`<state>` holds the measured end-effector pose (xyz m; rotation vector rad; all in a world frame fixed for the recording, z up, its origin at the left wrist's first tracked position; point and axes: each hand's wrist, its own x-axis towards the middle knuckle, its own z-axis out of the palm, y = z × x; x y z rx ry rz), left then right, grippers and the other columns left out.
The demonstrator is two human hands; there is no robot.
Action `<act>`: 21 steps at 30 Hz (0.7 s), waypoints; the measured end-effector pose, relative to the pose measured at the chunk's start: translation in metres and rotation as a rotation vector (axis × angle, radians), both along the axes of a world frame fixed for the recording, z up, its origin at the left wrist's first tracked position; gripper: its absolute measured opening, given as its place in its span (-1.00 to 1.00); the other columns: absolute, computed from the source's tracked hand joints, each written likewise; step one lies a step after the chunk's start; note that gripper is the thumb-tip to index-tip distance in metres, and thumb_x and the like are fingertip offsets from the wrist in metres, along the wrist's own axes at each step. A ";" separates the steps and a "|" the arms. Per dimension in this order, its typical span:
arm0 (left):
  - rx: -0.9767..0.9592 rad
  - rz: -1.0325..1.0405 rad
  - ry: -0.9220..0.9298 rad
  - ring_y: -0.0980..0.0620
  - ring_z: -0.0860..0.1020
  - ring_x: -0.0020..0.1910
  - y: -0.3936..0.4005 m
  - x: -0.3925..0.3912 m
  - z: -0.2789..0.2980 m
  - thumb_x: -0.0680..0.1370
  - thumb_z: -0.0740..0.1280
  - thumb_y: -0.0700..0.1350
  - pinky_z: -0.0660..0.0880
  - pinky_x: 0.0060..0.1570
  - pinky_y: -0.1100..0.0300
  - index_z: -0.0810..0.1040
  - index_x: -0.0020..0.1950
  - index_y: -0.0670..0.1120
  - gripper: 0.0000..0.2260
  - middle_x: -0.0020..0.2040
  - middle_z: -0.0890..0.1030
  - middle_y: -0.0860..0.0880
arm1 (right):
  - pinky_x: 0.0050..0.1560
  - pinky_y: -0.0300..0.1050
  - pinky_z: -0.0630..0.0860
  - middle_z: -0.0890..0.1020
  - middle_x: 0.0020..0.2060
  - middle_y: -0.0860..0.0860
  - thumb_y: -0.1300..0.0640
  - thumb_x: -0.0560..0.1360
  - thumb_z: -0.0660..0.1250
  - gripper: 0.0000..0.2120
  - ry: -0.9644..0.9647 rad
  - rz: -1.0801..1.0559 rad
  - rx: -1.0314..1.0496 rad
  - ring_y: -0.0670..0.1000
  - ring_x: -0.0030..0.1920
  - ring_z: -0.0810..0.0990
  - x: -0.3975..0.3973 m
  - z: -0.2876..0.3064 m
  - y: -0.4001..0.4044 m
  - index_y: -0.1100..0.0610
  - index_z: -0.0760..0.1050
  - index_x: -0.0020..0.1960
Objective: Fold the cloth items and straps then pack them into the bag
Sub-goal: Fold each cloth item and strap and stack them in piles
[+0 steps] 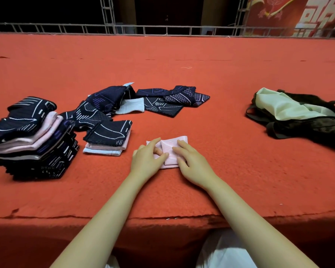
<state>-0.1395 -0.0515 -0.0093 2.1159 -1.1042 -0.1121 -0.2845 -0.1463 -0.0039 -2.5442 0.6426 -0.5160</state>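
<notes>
Pink cloth (169, 151) under both hands (168, 161).

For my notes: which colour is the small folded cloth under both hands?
Pale pink, head view.

- 2 hands: left (146, 158), right (191, 163)
- 1 pink cloth (170, 149), near the table's (182, 84) front edge
- 1 tall stack (30, 138) of folded cloths, left edge
- 1 small stack (107, 139), 3 pieces
- loose dark cloths (143, 99): count unclear
- 1 bag (302, 117), right edge

Cloth stack (30, 138) far left, loose cloths (143, 101) behind centre, bag (302, 117) far right, all on table (220, 74)
</notes>
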 end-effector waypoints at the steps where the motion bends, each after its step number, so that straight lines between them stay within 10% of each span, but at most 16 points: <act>1: 0.003 -0.020 0.010 0.06 0.46 0.08 0.000 0.000 0.000 0.48 0.36 0.08 0.25 0.19 0.10 0.37 0.39 0.11 -0.52 -0.12 0.59 0.20 | 0.42 -0.22 0.12 0.29 0.47 0.02 0.23 0.57 0.16 -0.60 -0.023 0.011 0.007 -0.01 0.49 0.22 0.000 -0.001 -0.001 0.13 0.40 0.40; 11: 0.047 -0.139 -0.069 0.08 0.41 0.04 0.004 -0.004 0.003 0.52 0.27 -0.07 0.18 0.08 0.16 0.51 0.13 0.17 -0.77 -0.15 0.48 0.19 | 0.43 -0.11 0.14 0.31 0.46 0.09 0.23 0.51 0.20 -0.55 -0.023 -0.139 0.007 0.06 0.48 0.21 0.005 -0.003 -0.003 0.17 0.39 0.39; 21: 0.036 -0.190 -0.047 0.01 0.32 0.36 0.000 -0.005 -0.001 0.52 0.25 0.04 0.18 0.38 0.03 0.25 0.47 0.14 -0.49 0.38 0.42 0.04 | 0.30 -0.33 0.24 0.45 0.33 0.05 0.24 0.46 0.24 -0.55 -0.299 -0.079 0.197 -0.04 0.33 0.39 0.000 0.001 -0.005 0.16 0.41 0.35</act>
